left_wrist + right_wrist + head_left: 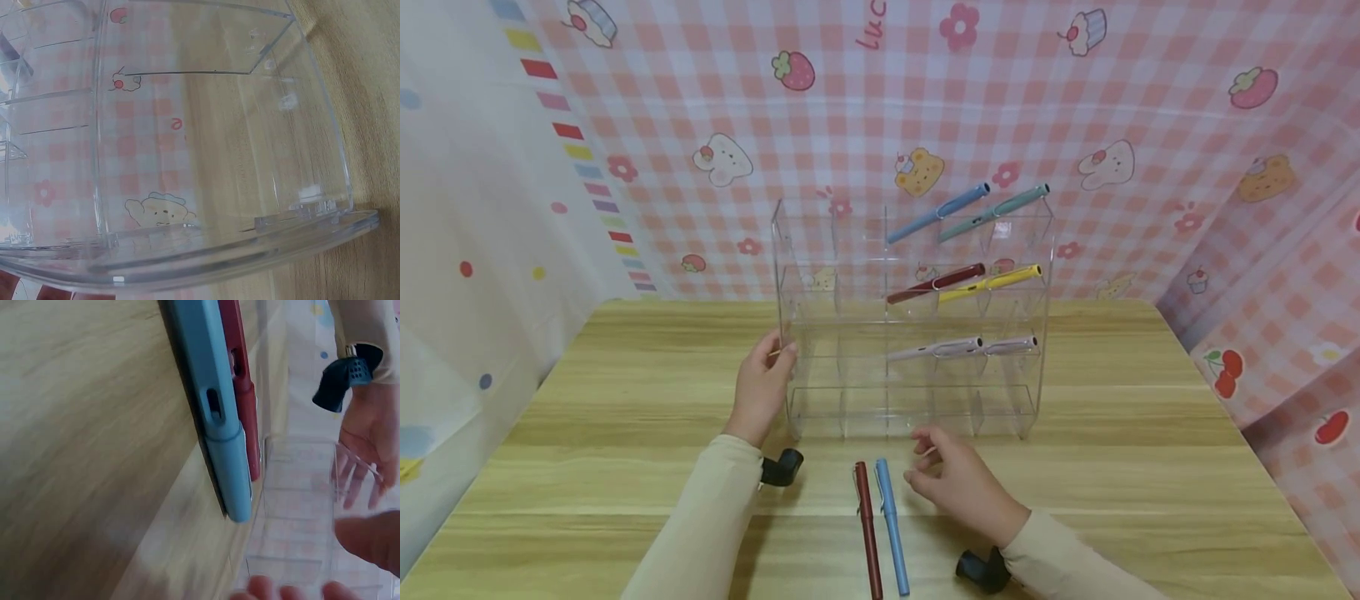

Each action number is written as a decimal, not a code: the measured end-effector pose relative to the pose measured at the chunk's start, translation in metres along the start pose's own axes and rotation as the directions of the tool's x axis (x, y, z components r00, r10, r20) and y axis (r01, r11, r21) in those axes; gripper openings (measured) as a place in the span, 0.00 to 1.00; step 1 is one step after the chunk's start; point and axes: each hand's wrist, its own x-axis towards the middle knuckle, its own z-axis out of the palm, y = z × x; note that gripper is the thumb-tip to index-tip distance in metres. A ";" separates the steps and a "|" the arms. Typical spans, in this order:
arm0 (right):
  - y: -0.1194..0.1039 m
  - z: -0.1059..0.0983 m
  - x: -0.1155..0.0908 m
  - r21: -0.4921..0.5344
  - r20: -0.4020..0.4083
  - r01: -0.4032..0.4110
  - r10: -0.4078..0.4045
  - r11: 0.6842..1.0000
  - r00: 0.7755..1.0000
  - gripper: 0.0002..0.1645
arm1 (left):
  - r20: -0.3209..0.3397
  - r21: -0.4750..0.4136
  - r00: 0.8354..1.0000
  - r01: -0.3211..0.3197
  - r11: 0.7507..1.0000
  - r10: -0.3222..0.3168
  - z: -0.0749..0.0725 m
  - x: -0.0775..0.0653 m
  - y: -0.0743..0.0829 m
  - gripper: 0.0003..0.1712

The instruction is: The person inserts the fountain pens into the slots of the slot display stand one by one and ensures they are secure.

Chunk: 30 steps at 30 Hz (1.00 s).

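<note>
A clear acrylic pen rack (pixel 887 392) with several tiers stands upright on the table. My left hand (pixel 762 387) grips its left side panel, thumb at the front edge and fingers behind; in the left wrist view only fingertips (pixel 44 292) show past the panel. My right hand (pixel 962 483), fingers loosely bent and holding nothing, hovers before the rack's base. Left of it, a dark red pen (pixel 868 529) and a light blue pen (pixel 892 529) lie side by side, capped ends toward the rack. In the right wrist view, the blue pen (pixel 212 400) lies nearest.
The rack's right half bears a blue pen (pixel 940 214) and a green pen (pixel 996 212) on top, a dark red pen (pixel 936 284) and a yellow pen (pixel 992 283) below, then two pale lilac pens (pixel 943 348). A checked cloth (pixel 865 125) hangs behind the wooden table (pixel 550 467).
</note>
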 end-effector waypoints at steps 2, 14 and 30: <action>0.000 0.004 0.002 -0.037 0.055 -0.001 0.003 0.999 0.999 0.28 | 0.003 0.002 1.000 0.000 1.000 0.000 0.000 0.000 0.000 0.22; 0.000 0.018 0.013 -0.147 0.158 -0.034 0.057 0.989 0.986 0.32 | 0.005 0.003 1.000 -0.003 1.000 0.003 0.000 0.000 0.000 0.24; -0.008 0.031 0.024 -0.301 0.173 0.002 0.053 0.954 0.984 0.29 | -0.013 0.015 0.999 -0.042 0.999 0.042 0.000 -0.002 0.000 0.25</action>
